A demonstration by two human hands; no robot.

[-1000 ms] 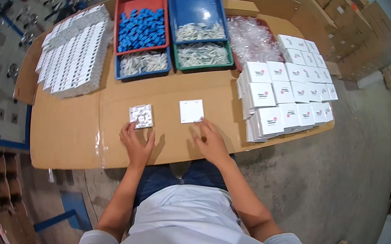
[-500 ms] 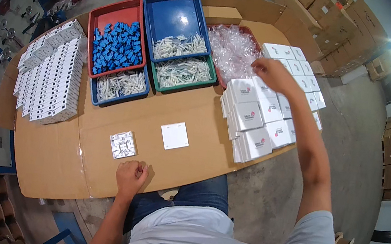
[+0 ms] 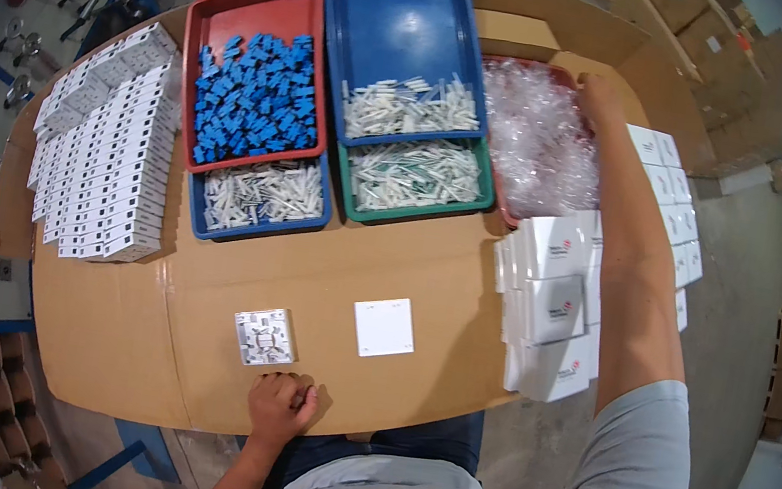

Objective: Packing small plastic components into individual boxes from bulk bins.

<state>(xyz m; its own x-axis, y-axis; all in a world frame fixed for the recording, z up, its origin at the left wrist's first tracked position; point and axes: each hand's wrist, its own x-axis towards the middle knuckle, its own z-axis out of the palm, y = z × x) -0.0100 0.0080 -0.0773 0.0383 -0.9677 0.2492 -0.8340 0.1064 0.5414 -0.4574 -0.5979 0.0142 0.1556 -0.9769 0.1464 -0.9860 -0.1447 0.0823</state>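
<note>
The right hand (image 3: 602,104) reached beside clear plastic bags (image 3: 537,130) in the red tray (image 3: 506,209), grip indiscernible; a raised forearm best cleared the white boxes (image 3: 554,304). The left hand (image 3: 280,405), curled closed, rested near the square module (image 3: 265,336).

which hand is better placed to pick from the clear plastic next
Probably the right hand: it's at the far right side of the plastic, while the left hand is by the table's near edge, beside the patterned square.
</note>
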